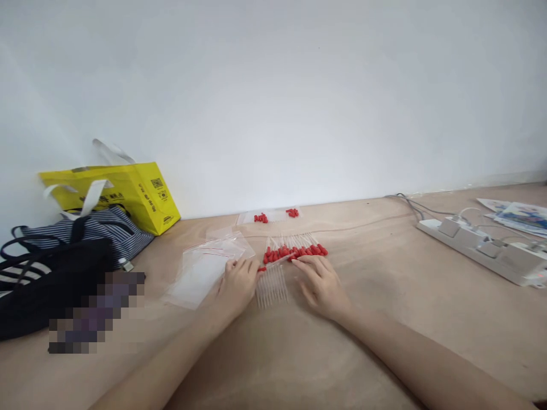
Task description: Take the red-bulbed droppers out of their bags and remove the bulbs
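Observation:
A row of thin clear plastic droppers with red bulbs lies on the wooden table in front of me. A second bunch of clear dropper stems lies between my hands. My left hand rests with fingers curled at the left end of the row, touching the edge of a clear zip bag. My right hand lies flat, fingers stretched toward the red bulbs and touching them. Farther back, a clear bag with a few red-bulbed pieces lies near the wall.
A yellow paper bag, a striped bag and a black bag stand at the left. A white power strip with plugs and cables sits at the right, printed leaflets behind it. A white wall backs the table.

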Demonstrator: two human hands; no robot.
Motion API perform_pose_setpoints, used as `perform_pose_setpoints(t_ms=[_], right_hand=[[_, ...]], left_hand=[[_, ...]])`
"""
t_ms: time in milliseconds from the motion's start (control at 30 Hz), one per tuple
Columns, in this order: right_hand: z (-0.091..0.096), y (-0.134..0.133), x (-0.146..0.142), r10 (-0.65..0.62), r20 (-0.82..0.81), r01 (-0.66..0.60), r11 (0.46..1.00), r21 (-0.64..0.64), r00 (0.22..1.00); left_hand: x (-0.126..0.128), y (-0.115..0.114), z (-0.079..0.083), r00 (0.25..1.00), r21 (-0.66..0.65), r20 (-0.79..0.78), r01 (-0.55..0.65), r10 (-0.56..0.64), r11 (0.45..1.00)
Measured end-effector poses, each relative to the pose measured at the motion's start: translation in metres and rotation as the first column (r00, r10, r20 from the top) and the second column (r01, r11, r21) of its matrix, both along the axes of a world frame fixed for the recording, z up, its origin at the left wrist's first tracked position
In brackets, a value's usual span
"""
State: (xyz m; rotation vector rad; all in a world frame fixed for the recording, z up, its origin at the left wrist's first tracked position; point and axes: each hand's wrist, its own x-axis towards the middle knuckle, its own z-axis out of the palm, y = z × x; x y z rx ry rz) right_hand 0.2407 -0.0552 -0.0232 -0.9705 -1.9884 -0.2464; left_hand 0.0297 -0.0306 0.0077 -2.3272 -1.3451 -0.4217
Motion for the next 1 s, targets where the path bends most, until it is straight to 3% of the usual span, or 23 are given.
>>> perform_pose_setpoints(t_ms=[133, 333, 500, 600, 733, 1000], right_hand=[[0.003, 0.002, -0.002, -0.007, 0.227, -0.005, 0.999, 0.053, 0.974], [-0.003, 0.010, -0.007, 0.016, 0.314, -0.044, 0.996, 0.081, 0.949], [-0.009, 0.015, -0.007, 0.023, 0.295, -0.055, 0.993, 0.104, 0.955], [-0.011, 0.015, -0.008, 0.018, 0.291, -0.052, 0.992, 0.111, 0.957], [-0.012, 0.015, -0.009, 0.040, 0.298, -0.068, 0.994, 0.085, 0.954], [-0.012, 0.013, -0.008, 0.063, 0.283, -0.097, 0.989, 0.111, 0.957]], left_hand=[[0.009, -0.014, -0.017, 0.977, 0.183, -0.065, 0.214, -0.205, 0.960], [0.019, -0.018, -0.020, 0.956, 0.282, -0.002, 0.282, -0.294, 0.917], [0.019, -0.020, -0.022, 0.953, 0.231, 0.107, 0.254, -0.284, 0.939], [0.020, -0.018, -0.023, 0.930, 0.188, 0.159, 0.301, -0.331, 0.935], [0.019, -0.017, -0.023, 0.908, 0.150, 0.194, 0.348, -0.373, 0.925], [0.018, -0.019, -0.017, 0.917, 0.062, 0.215, 0.331, -0.337, 0.942]])
